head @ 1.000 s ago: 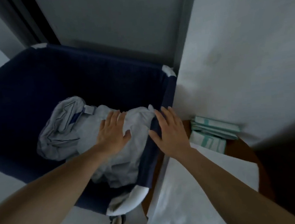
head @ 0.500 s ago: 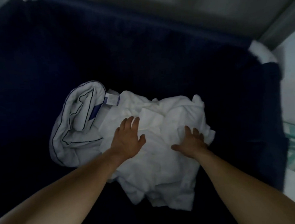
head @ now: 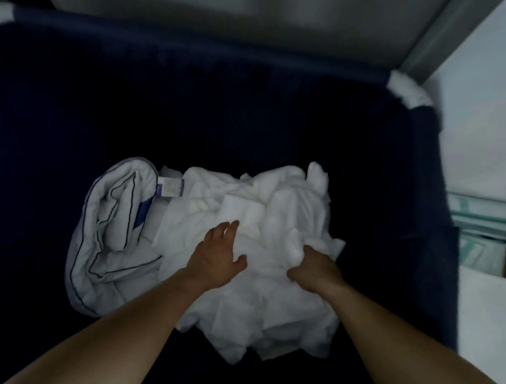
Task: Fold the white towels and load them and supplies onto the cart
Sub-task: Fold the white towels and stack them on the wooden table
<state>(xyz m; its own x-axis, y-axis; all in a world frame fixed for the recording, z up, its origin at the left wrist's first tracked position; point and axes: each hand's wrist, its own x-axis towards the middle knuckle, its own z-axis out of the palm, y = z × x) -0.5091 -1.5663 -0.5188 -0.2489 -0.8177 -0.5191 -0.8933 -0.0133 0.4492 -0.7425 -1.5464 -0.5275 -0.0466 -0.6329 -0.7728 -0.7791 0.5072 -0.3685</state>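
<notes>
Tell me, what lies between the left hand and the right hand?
In the head view, only crumpled white towel lies between the left hand and the right hand.

Dim, soft view (edges blurred), brighter rightward

Towels point(head: 266, 221) in bin point(head: 268, 99) (pillow point(head: 112, 227) left of them); packets point(head: 490, 218) right, outside bin.
</notes>
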